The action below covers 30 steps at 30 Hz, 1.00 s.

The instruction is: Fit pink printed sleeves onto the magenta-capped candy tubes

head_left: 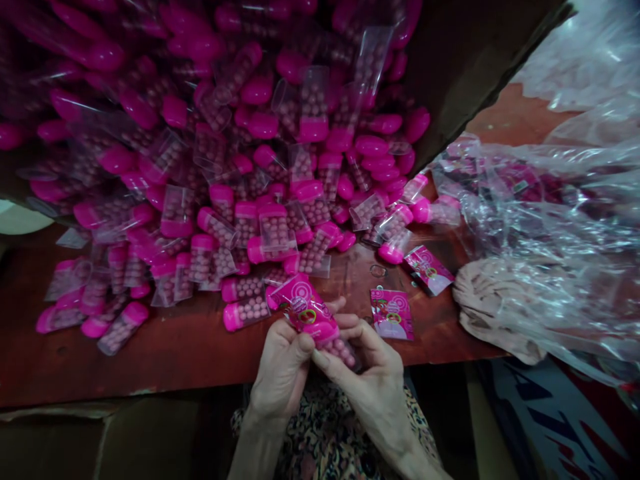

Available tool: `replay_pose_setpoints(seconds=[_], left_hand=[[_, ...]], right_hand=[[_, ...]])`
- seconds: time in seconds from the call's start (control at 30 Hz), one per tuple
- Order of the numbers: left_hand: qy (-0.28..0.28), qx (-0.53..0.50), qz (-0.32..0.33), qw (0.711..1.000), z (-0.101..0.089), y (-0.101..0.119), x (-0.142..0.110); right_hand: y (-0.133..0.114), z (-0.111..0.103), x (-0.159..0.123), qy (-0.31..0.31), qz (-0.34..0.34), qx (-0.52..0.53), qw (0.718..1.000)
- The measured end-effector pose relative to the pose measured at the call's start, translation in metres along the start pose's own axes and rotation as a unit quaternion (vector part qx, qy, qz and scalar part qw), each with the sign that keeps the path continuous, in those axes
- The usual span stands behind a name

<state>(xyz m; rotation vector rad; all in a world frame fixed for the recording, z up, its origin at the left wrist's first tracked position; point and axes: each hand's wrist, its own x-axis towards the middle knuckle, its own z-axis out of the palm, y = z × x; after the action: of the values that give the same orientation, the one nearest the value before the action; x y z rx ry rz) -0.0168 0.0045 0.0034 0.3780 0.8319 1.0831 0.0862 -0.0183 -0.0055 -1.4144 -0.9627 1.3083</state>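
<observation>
Just beyond the table's front edge, both hands meet on one small clear container of pink candy balls (pixel 340 351). A printed pink sleeve (pixel 300 303) sits over its capped end. My left hand (pixel 286 357) pinches the sleeve between thumb and fingers. Around the clear body wraps my right hand (pixel 370 367), its thumb lying along the side. Two flat printed sleeves lie to the right of my hands, a nearer sleeve (pixel 392 315) and a farther sleeve (pixel 429 270). Left of my hands rest two capped candy containers (pixel 247 312), close together on the tabletop.
A large heap of pink-capped containers (pixel 273 227) spills from a dark open box (pixel 480 60) onto the reddish-brown table (pixel 190 353). On the right lie clear plastic bags (pixel 560 233) with printed pink sleeves inside, beside a beige cloth bundle (pixel 487 310).
</observation>
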Motion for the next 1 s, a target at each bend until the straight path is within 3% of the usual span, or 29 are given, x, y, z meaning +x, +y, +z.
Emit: replay_pose_setpoints(seconds=[0.13, 0.33, 0.57, 0.73, 1.0], left_hand=[[0.019, -0.026, -0.026, 0.999, 0.000, -0.002, 0.002], [0.087, -0.056, -0.018, 0.994, 0.001, 0.003, 0.003], [0.090, -0.050, -0.058, 0.993, 0.008, 0.002, -0.001], [0.097, -0.049, -0.029, 0.994, 0.005, 0.004, -0.002], [0.060, -0.051, -0.032, 0.996, 0.008, 0.000, -0.003]], right_hand=[[0.003, -0.002, 0.001, 0.008, 0.007, -0.025, 1.000], [-0.003, -0.009, 0.001, -0.091, 0.036, 0.056, 0.994], [-0.004, -0.004, -0.012, -0.007, 0.006, 0.026, 1.000], [-0.007, -0.003, -0.013, -0.013, -0.023, -0.008, 1.000], [0.001, -0.002, -0.012, 0.003, 0.018, 0.043, 0.999]])
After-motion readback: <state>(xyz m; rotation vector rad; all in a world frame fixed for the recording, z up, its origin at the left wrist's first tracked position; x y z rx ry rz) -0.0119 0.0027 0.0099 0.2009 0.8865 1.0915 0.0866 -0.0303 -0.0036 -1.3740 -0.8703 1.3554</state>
